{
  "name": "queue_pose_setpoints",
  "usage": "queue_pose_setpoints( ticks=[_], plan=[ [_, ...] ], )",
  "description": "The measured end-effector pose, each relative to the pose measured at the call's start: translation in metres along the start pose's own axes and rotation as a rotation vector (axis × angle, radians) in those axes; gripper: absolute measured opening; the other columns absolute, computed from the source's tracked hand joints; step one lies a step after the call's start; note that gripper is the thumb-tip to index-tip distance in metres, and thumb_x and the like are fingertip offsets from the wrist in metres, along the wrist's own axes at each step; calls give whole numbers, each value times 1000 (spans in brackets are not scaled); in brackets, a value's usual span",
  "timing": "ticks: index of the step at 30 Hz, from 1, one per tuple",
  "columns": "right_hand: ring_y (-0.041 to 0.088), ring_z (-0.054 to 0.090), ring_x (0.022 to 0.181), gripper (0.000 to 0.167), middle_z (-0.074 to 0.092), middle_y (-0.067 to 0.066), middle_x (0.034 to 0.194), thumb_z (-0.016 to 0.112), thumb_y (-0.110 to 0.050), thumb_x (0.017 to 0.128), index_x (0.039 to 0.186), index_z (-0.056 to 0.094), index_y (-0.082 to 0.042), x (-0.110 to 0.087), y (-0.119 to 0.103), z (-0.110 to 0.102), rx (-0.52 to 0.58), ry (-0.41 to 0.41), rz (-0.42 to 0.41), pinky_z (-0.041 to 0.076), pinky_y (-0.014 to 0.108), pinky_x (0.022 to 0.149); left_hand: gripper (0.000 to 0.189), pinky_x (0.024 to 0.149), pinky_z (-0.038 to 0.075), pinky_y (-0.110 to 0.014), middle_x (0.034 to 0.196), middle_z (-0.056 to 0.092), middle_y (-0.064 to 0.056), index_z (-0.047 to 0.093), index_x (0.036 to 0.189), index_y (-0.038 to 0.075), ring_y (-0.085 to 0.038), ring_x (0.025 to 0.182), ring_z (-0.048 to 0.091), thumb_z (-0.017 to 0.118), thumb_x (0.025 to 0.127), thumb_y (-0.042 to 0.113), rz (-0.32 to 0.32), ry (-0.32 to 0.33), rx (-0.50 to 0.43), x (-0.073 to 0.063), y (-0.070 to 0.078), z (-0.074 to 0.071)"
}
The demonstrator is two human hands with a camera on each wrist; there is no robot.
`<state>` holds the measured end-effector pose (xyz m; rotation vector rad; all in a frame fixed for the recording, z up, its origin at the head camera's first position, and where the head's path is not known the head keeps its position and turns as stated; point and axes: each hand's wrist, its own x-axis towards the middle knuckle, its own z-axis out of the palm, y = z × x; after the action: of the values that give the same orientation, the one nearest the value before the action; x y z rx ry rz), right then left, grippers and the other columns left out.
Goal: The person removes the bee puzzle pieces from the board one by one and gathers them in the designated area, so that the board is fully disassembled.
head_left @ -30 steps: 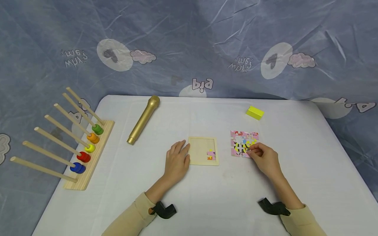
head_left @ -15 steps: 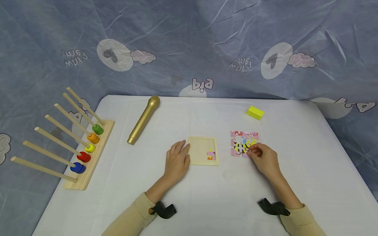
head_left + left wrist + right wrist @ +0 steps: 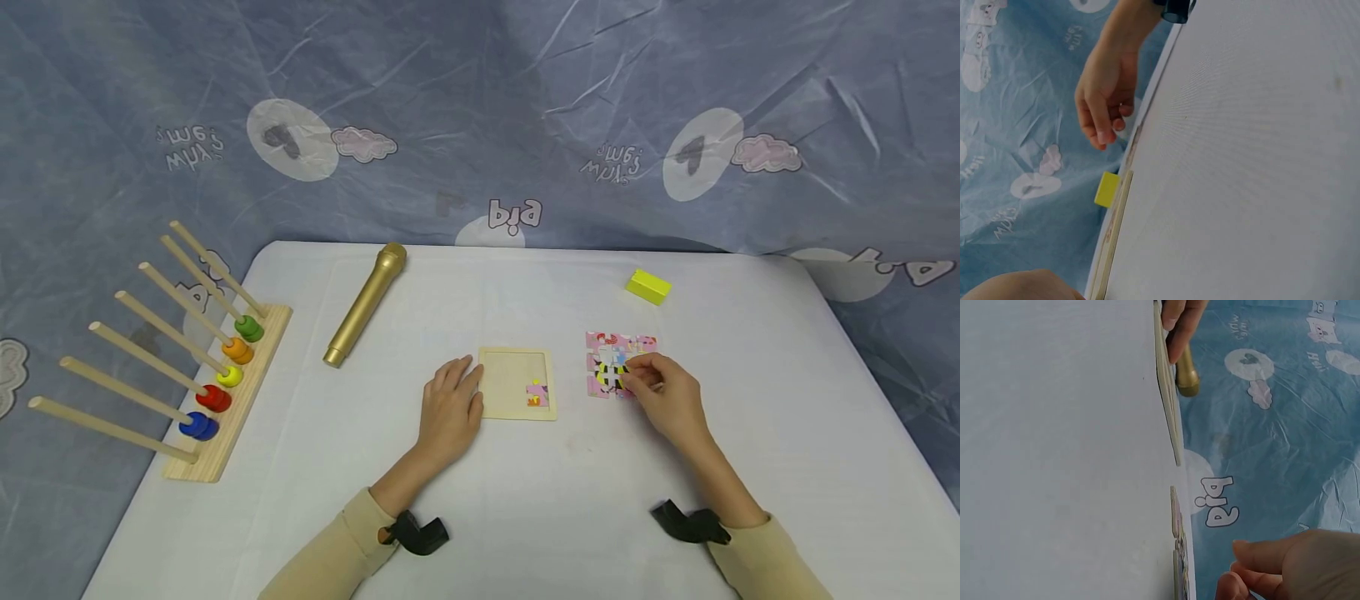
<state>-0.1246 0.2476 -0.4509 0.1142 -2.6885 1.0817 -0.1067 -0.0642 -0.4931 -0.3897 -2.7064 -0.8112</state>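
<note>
My left hand (image 3: 448, 415) rests beside a shallow wooden puzzle tray (image 3: 552, 392), its fingers fairly straight and touching the tray's left edge. A pink and yellow puzzle piece (image 3: 537, 393) lies in the tray's lower right corner. To the right, several jigsaw pieces (image 3: 603, 358) lie together on the table, showing a pink, yellow and black picture. Over their right side hovers my right hand (image 3: 671, 402), thumb and forefinger close together and the other fingers loosely bent. No piece shows between its fingertips in the left wrist view, where the right hand (image 3: 1107, 87) is raised above the table.
A gold microphone (image 3: 365, 306) lies at the back left. Along the left edge stands a wooden peg rack (image 3: 247, 387) with coloured rings and tall slanting pegs. A yellow block (image 3: 648, 287) sits at the back right, behind the jigsaw pieces.
My right hand has shifted slightly up and left over the jigsaw pieces, covering more of their right side. The left hand and the tray have stayed put.
</note>
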Motion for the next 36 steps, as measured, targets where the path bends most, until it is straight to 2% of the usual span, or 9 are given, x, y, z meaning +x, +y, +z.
queue_pose_setpoints(
  ticks=[10, 16, 23, 36],
  plan=[
    [13, 51, 73, 25, 63, 9, 92, 76, -8, 83, 106, 68, -3, 5, -40, 33, 82, -154, -102, 43, 17, 62, 36, 101, 39, -50, 140, 54, -15, 63, 128, 4, -32, 131, 44, 60, 93, 11, -9, -15, -7, 0, 0, 0],
    [11, 53, 70, 29, 63, 9, 92, 79, -10, 80, 106, 69, -3, 3, -59, 54, 105, -215, -161, 43, 21, 61, 36, 101, 39, -50, 140, 54, -15, 63, 128, 4, -32, 131, 45, 60, 92, 11, -12, -13, -8, 1, 1, 0],
    [13, 53, 67, 31, 61, 10, 89, 82, -8, 76, 104, 69, -2, -1, -67, 66, 124, -222, -194, 40, 21, 58, 36, 101, 39, -50, 140, 55, -15, 64, 128, 4, -32, 131, 45, 61, 92, 11, -10, -13, -3, 0, 1, -1],
    [14, 52, 66, 35, 59, 8, 84, 86, -11, 72, 102, 70, -1, -3, -64, 69, 93, -214, -202, 40, 21, 60, 36, 101, 38, -50, 140, 55, -15, 64, 127, 4, -32, 131, 45, 60, 92, 11, -19, -16, -9, 0, 1, -2]
  ],
)
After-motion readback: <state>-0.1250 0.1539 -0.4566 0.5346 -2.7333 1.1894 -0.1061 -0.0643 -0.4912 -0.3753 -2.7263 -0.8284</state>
